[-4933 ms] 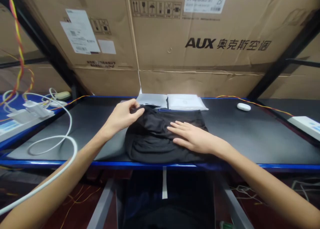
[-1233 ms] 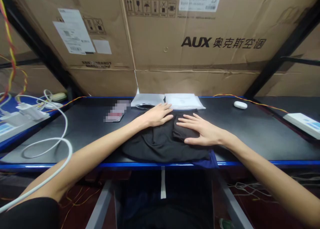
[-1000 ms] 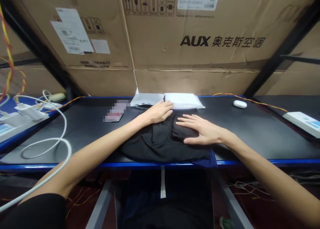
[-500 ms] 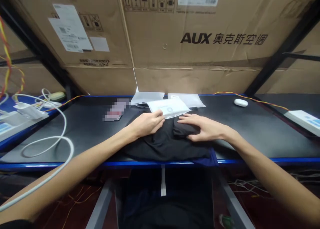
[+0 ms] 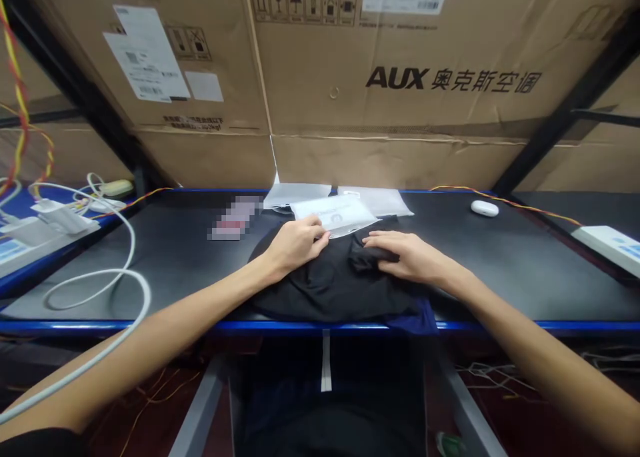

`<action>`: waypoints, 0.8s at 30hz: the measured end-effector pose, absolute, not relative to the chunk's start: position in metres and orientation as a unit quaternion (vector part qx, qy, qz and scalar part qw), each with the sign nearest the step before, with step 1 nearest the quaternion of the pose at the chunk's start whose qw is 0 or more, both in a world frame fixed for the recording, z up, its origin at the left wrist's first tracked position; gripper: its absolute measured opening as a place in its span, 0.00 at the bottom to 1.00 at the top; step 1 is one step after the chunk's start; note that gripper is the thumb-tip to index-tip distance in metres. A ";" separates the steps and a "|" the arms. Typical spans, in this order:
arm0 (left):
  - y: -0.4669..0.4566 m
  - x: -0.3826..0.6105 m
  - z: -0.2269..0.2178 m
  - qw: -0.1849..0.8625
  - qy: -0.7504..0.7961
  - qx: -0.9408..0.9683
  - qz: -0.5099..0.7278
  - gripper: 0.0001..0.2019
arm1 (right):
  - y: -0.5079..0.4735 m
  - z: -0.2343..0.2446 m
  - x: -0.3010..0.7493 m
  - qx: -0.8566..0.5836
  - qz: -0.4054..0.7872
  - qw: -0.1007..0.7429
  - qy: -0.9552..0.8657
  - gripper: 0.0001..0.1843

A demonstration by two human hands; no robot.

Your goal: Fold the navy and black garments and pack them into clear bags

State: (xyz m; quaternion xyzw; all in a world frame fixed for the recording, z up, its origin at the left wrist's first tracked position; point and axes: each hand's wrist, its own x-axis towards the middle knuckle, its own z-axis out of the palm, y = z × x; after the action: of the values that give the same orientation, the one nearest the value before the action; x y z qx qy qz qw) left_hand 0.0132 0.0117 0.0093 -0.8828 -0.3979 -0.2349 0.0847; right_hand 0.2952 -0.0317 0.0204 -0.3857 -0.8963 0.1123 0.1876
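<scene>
A black garment (image 5: 320, 290) lies bunched on the dark mat, with a dark blue part (image 5: 417, 318) hanging over the front edge. On its far side rests a flat, whitish plastic pouch (image 5: 345, 210) with printing on it. My left hand (image 5: 296, 245) is closed at the pouch's near left edge, its knuckles over the black cloth; the fingertips are partly hidden. With fingers and thumb curled round a fold of the garment, my right hand (image 5: 413, 257) is closed on its right part. Two more translucent pouches (image 5: 295, 194) (image 5: 397, 202) lie behind.
A phone-like item, pixelated (image 5: 235, 218), lies left of the garment. On the right are a white earbud case (image 5: 485, 208) and a power strip (image 5: 607, 244). White cable (image 5: 133, 277) loops at left near chargers (image 5: 60, 216). A large cardboard box (image 5: 310, 110) stands behind the table.
The front pouch has shifted slightly left. The cloth fold under my right hand has become more crumpled, and the fingers have curled further round it.
</scene>
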 end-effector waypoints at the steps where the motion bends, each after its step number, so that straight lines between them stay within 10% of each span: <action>1: 0.012 0.014 0.010 0.080 -0.401 -0.881 -0.236 0.13 | -0.033 0.021 0.296 -0.385 0.112 0.202 -0.894 0.23; 14: 0.018 0.016 0.002 0.087 -0.358 -0.888 -0.275 0.11 | -0.041 0.028 0.285 -0.320 0.055 0.338 -0.883 0.24; 24: 0.018 0.015 0.001 0.020 -0.321 -0.898 -0.301 0.15 | -0.006 0.018 0.269 -0.250 0.143 0.180 -0.941 0.32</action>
State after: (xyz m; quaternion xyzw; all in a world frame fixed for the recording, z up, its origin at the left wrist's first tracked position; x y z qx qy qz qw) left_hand 0.0153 0.0178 0.0009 -0.8977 -0.3215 -0.3008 0.0203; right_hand 0.2692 -0.0059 0.0176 -0.2500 -0.9405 0.1433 0.1800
